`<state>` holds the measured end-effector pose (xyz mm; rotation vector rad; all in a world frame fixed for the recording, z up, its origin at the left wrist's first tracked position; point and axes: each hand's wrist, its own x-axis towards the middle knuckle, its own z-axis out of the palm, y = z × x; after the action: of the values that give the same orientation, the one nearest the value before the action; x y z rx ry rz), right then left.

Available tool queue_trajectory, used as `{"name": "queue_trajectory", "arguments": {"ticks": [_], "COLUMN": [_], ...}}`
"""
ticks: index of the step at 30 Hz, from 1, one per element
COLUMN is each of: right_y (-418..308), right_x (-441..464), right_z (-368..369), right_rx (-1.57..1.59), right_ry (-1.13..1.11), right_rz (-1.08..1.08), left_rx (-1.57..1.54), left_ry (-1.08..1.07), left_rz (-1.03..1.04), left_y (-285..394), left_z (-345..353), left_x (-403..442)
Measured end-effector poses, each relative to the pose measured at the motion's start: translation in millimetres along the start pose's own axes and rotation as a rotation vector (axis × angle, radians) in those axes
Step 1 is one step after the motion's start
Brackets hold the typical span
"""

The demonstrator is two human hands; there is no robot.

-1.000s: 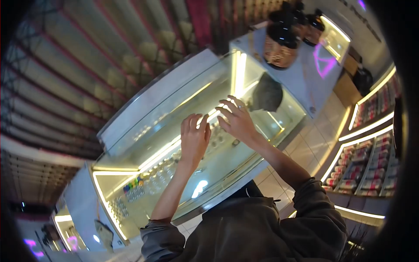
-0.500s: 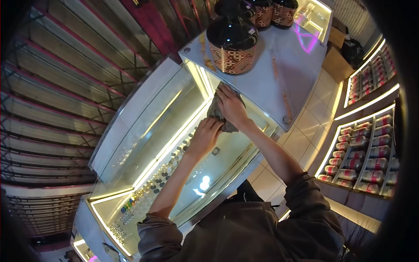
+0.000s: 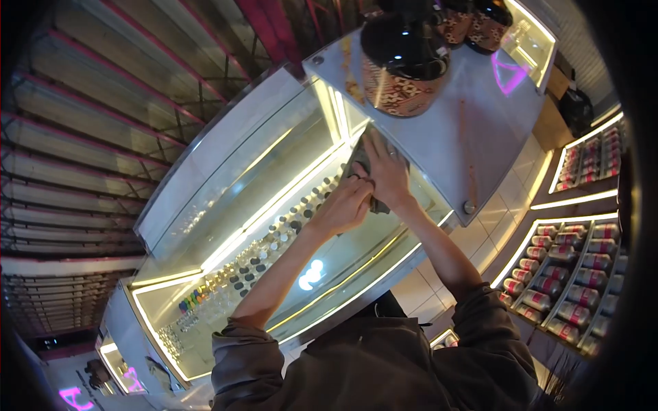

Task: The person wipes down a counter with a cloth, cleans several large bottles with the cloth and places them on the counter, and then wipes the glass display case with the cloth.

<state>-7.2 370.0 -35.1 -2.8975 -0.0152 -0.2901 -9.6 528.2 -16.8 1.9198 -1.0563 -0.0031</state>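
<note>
A dark grey cloth (image 3: 358,159) lies bunched on the glass top (image 3: 356,264) of a lit display case, near its far corner. My right hand (image 3: 388,172) is on the cloth, its fingers reaching toward the corner and gripping the fabric against the glass. Beside it, my left hand (image 3: 341,205) has its fingers curled onto the cloth's near edge, close to the right thumb. Both hands hide part of the cloth. Rows of small capped bottles (image 3: 274,233) stand under the glass.
A big dark jar with a patterned band (image 3: 403,85) stands on the marble counter (image 3: 445,137) just beyond my hands, with similar jars (image 3: 488,26) behind. Lit shelves of silver bottles with pink labels (image 3: 576,274) are at the right. Tiled floor (image 3: 425,294) lies between.
The view has shifted, so the counter and jar appear further right. My hands remain on the cloth near the corner, the left now closer to the right.
</note>
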Motion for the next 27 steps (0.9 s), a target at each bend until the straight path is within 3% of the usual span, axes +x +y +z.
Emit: {"name": "queue_trajectory", "arguments": {"ticks": [6,11,27], "right_y": [8.7,-20.9,-320.0], "right_x": [4.6,-4.9,-71.1], "right_z": [13.3,8.5,45.3], "right_rx": [-0.136,-0.16,0.091], "right_ry": [0.098,0.109,-0.154], "right_rz": [-0.212,-0.402,-0.731], "left_rx": [0.156,0.263,0.504], "left_ry": [0.107,0.067,0.288], "left_rz": [0.087,0.123,-0.229], "left_y": [-2.4,0.8,32.9], "left_z": [0.3,-10.4,-149.9], "left_x": [-1.2,-41.5,-306.3]}}
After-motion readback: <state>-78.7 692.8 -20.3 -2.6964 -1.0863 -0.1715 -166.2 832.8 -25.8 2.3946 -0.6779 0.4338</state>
